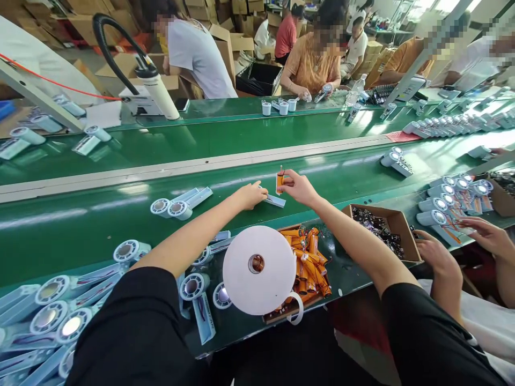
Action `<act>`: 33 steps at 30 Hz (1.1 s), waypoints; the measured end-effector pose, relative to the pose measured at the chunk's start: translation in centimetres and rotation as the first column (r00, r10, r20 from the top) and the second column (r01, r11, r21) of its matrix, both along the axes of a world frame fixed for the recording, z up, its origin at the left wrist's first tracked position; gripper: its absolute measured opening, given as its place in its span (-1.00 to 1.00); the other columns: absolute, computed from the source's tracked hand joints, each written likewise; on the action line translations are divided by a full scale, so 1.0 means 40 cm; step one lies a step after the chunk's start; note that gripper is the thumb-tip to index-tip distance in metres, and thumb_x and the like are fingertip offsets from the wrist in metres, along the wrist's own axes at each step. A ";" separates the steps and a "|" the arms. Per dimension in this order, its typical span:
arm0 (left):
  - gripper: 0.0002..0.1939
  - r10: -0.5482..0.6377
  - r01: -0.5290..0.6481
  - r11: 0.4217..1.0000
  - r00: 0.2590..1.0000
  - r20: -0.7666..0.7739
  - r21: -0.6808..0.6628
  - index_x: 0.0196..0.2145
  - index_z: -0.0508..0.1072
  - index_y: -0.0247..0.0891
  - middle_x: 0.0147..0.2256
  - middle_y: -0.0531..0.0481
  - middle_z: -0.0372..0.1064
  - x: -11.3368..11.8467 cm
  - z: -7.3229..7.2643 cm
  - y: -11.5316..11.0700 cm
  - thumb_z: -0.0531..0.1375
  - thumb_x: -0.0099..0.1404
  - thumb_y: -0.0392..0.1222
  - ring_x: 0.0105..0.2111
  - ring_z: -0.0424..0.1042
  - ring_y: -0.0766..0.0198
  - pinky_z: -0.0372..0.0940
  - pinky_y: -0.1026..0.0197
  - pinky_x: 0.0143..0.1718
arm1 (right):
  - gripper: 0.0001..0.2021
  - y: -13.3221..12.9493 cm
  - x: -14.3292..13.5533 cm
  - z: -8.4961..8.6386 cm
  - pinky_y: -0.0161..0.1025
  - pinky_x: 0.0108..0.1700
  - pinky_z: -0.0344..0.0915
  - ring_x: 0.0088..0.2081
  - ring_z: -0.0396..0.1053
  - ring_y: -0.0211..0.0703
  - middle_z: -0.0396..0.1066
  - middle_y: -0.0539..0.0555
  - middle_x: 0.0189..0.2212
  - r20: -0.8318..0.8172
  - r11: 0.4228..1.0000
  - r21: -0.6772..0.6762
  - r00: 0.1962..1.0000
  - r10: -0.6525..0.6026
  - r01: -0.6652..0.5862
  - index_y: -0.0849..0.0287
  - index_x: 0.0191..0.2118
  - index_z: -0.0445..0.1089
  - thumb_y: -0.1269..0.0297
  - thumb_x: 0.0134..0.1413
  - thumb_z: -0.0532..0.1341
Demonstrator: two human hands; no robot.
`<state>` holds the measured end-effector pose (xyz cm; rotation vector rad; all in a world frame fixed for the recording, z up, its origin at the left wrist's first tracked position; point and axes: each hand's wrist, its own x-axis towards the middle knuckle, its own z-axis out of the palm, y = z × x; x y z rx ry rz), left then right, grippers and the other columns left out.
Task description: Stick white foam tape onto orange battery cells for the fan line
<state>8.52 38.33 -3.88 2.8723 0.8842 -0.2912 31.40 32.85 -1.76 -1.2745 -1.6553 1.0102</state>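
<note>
My right hand (300, 187) pinches an orange-wrapped battery (279, 183) with thin wires, holding it upright above the green belt. Just left of it, my left hand (251, 196) has its fingers closed on a light-blue plastic housing (276, 201), whose narrow handle points right; the hand hides the rest. Close to my body, a box of orange batteries (309, 257) with wires stands partly behind a large white roll of tape (259, 271). Two light-blue housings (180, 209) with round heads lie on the belt to the left of my hands.
Many more housings (48, 316) crowd the lower left. A carton of small dark parts (376, 228) stands to my right, beside a co-worker's hands (440, 257). Across the green belt (225, 145), other people sit at a bench with a white cylindrical device (159, 94) and hose.
</note>
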 end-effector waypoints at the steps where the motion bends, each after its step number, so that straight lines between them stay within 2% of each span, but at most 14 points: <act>1: -0.67 0.003 -0.003 1.000 1.000 0.000 0.004 -0.01 0.63 -0.10 0.16 -0.08 0.48 0.002 -0.005 0.000 0.28 0.26 -0.25 0.27 0.35 -0.04 0.21 -0.02 0.35 | -0.55 0.005 0.006 -0.021 -0.15 0.02 0.55 -0.21 0.66 -0.15 0.67 -0.03 -0.26 0.075 1.000 -0.004 0.997 0.019 -0.019 0.08 0.12 0.39 0.30 0.09 0.37; 6: -0.66 0.042 -0.041 0.999 0.999 -0.025 0.032 0.01 0.61 -0.11 0.14 -0.07 0.51 0.022 -0.006 -0.010 0.17 0.35 -0.32 0.36 0.23 -0.10 0.31 0.00 0.27 | -0.55 -0.022 0.030 -0.094 -0.23 -0.04 0.53 -0.16 0.65 -0.15 0.67 0.03 -0.21 0.318 0.998 0.025 0.947 0.049 -0.060 0.10 0.21 0.33 0.33 0.23 0.29; 9: -0.66 0.036 -0.034 0.999 0.998 -0.052 0.036 0.01 0.61 -0.07 0.21 -0.05 0.46 0.037 0.011 -0.024 0.17 0.37 -0.31 0.37 0.21 -0.09 0.35 0.01 0.23 | -0.58 -0.040 0.039 -0.094 -0.23 -0.03 0.49 -0.12 0.64 -0.13 0.67 0.07 -0.18 0.410 0.993 0.069 0.911 0.056 -0.092 0.12 0.23 0.36 0.33 0.28 0.26; 12: -0.69 0.083 -0.080 0.996 0.993 -0.088 0.035 -0.01 0.63 -0.14 0.17 -0.19 0.49 0.071 0.018 -0.031 0.24 0.33 -0.29 0.35 0.23 -0.20 0.35 -0.09 0.21 | -0.67 -0.055 0.046 -0.072 -0.27 -0.03 0.43 -0.07 0.61 -0.11 0.65 0.08 -0.07 0.512 0.970 0.096 0.847 0.146 -0.225 0.04 0.13 0.48 0.35 0.27 0.28; 13: -0.71 0.107 -0.104 0.994 0.989 -0.104 0.031 -0.03 0.64 -0.17 0.13 -0.24 0.51 0.087 0.018 -0.029 0.27 0.31 -0.27 0.32 0.26 -0.22 0.35 -0.11 0.20 | -0.68 -0.059 0.047 -0.064 -0.28 -0.05 0.41 -0.05 0.60 -0.10 0.64 0.07 -0.03 0.580 0.949 0.104 0.793 0.185 -0.297 0.01 0.12 0.49 0.36 0.29 0.26; 15: -0.76 0.155 -0.155 0.988 0.978 -0.143 0.012 -0.08 0.64 -0.22 0.05 -0.27 0.55 0.122 0.015 -0.017 0.32 0.31 -0.18 0.24 0.36 -0.18 0.34 -0.13 0.19 | -0.64 -0.065 0.045 -0.049 -0.31 -0.13 0.36 -0.06 0.58 -0.10 0.62 0.07 0.03 0.747 0.890 0.108 0.627 0.222 -0.444 -0.04 0.18 0.47 0.38 0.34 0.20; 17: -0.76 0.191 -0.198 0.980 0.963 -0.189 -0.017 -0.11 0.63 -0.25 -0.03 -0.22 0.58 0.152 0.017 0.001 0.33 0.34 -0.09 0.11 0.48 -0.04 0.36 -0.11 0.16 | -0.61 -0.068 0.041 -0.038 -0.31 -0.22 0.31 -0.11 0.58 -0.09 0.60 0.11 0.04 0.867 0.848 0.105 0.466 0.178 -0.520 -0.03 0.26 0.38 0.37 0.42 0.12; 18: -0.76 0.203 -0.214 0.976 0.957 -0.210 -0.034 -0.14 0.63 -0.26 -0.07 -0.19 0.60 0.163 0.021 0.010 0.33 0.34 -0.07 0.04 0.53 0.01 0.38 -0.07 0.13 | -0.61 -0.070 0.039 -0.035 -0.31 -0.25 0.29 -0.14 0.57 -0.09 0.60 0.13 0.03 0.892 0.844 0.108 0.425 0.150 -0.525 -0.01 0.28 0.35 0.35 0.44 0.08; 20: -0.80 0.214 -0.236 0.969 0.949 -0.233 -0.069 -0.21 0.66 -0.24 -0.15 -0.15 0.63 0.178 0.035 0.026 0.36 0.27 -0.08 -0.07 0.58 0.05 0.41 0.03 0.04 | -0.62 -0.076 0.042 -0.032 -0.32 -0.29 0.26 -0.16 0.56 -0.09 0.60 0.15 0.02 0.899 0.848 0.108 0.416 0.140 -0.519 0.02 0.28 0.33 0.35 0.46 0.05; 22: -0.84 0.216 -0.245 0.964 0.950 -0.226 -0.107 -0.29 0.69 -0.18 -0.18 -0.11 0.66 0.182 0.054 0.036 0.38 0.15 -0.14 -0.10 0.59 0.06 0.40 0.17 -0.05 | -0.63 -0.085 0.055 -0.032 -0.34 -0.30 0.23 -0.08 0.54 -0.10 0.56 0.15 0.09 0.906 0.826 0.097 0.392 0.158 -0.555 0.00 0.26 0.34 0.36 0.47 0.03; 24: -0.83 0.227 -0.257 0.956 0.954 -0.198 -0.142 -0.29 0.70 -0.11 -0.14 -0.02 0.67 0.178 0.072 0.041 0.38 0.11 -0.13 -0.10 0.59 0.13 0.36 0.27 -0.10 | -0.64 -0.094 0.073 -0.033 -0.36 -0.29 0.22 0.04 0.50 -0.10 0.50 0.15 0.18 0.911 0.791 0.083 0.368 0.187 -0.607 -0.03 0.24 0.36 0.35 0.49 0.00; 26: -0.79 0.261 -0.285 0.945 0.952 -0.160 -0.160 -0.24 0.70 -0.07 -0.09 0.05 0.66 0.173 0.082 0.043 0.35 0.14 -0.09 -0.11 0.58 0.20 0.34 0.32 -0.13 | -0.66 -0.099 0.087 -0.032 -0.35 -0.26 0.24 0.11 0.46 -0.10 0.47 0.13 0.21 0.907 0.783 0.062 0.363 0.215 -0.619 -0.06 0.22 0.37 0.31 0.51 0.00; 29: -0.75 0.326 -0.339 0.928 0.939 -0.109 -0.151 -0.18 0.68 -0.08 -0.10 0.04 0.66 0.176 0.080 0.042 0.31 0.19 -0.07 -0.11 0.57 0.22 0.32 0.34 -0.14 | -0.68 -0.098 0.080 -0.031 -0.31 -0.18 0.29 0.10 0.49 -0.06 0.52 0.11 0.15 0.893 0.840 0.015 0.385 0.233 -0.542 -0.11 0.24 0.35 0.25 0.49 0.07; 33: -0.76 0.389 -0.394 0.909 0.919 -0.062 -0.137 -0.16 0.64 -0.11 -0.12 0.01 0.65 0.196 0.072 0.033 0.31 0.19 -0.12 -0.06 0.55 0.18 0.32 0.31 -0.09 | -0.58 -0.097 0.046 -0.031 -0.20 -0.15 0.36 -0.05 0.58 0.08 0.60 0.20 0.01 0.896 0.944 0.010 0.423 0.137 -0.329 0.02 0.38 0.19 0.20 0.50 0.04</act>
